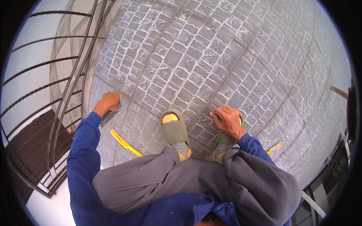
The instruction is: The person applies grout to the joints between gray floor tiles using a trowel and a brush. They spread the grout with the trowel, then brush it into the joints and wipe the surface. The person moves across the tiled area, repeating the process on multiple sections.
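Note:
My left hand (108, 102) is closed round a flat grey blade-like tool (111, 116), held low over the paving beside the metal railing. Most of its grip is hidden by my fingers. A yellow-handled brush (126, 143) lies on the paving between that hand and my left foot, its lower end hidden by my trouser leg. Over my right slipper, my right hand (227, 120) has its fingers curled in; whatever they may hold is hidden. Past my right forearm lies a paintbrush (275, 147) with a yellow handle and pale bristles.
Grey stone-patterned paving (196, 56) spreads ahead, with pale joints. A dark metal railing (62, 94) curves along the left side. I wear olive slippers (175, 130) and squat with bent knees. Dark objects and a wooden piece (339, 92) stand at the right edge.

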`<state>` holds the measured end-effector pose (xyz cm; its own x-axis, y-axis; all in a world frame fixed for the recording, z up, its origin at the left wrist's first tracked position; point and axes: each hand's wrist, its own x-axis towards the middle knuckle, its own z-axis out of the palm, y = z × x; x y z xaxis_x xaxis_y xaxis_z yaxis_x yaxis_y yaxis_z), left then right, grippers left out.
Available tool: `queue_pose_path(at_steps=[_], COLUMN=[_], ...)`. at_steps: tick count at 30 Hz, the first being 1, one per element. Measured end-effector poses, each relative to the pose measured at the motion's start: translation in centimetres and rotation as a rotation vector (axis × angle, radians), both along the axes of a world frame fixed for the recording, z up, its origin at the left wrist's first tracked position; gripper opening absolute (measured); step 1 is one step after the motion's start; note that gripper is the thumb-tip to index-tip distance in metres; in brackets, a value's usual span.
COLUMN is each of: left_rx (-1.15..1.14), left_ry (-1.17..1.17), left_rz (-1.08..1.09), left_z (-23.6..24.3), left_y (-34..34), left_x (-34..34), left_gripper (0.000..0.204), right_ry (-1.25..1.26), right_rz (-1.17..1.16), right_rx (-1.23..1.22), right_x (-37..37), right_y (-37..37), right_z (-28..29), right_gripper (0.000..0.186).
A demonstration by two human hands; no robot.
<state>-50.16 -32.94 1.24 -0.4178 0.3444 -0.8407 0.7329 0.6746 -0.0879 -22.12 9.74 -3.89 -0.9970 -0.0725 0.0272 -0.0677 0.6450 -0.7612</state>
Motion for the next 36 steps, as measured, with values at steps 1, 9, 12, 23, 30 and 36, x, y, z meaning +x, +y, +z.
queue_pose_path(at_steps=[1, 9, 12, 23, 30, 36], left_rx=[-0.04, 0.636, 0.711, 0.5, 0.628, 0.596], left_ry=[0.005, 0.259, 0.324, 0.421, 0.429, 0.32], left_rz=[0.012, 0.345, 0.251, 0.127, -0.054, 0.135], left_z=[1.0, 2.8, 0.4, -2.7, -3.4, -2.8], left_y=[0.7, 18.0, 23.5, 32.1, 27.4, 15.5], left_x=[-1.4, -14.0, -16.6, -19.8, -15.9, -7.6], left_gripper=[0.035, 0.048, 0.046, 0.03, 0.02, 0.026], right_ry=[0.004, 0.02, 0.029, 0.015, -0.005, -0.065], right_rz=[-0.031, -0.009, -0.016, -0.043, -0.018, -0.013], right_rx=[0.015, 0.011, 0.027, 0.087, 0.082, 0.059], right_x=[0.1, -0.1, 0.0, 0.2, 0.0, -0.3], right_y=[0.1, -0.1, -0.1, -0.5, -0.6, -0.5], right_z=[-0.1, -0.5, -0.4, -0.4, -0.1, 0.3], right_gripper=[0.018, 0.022, 0.018, 0.022, 0.019, 0.012])
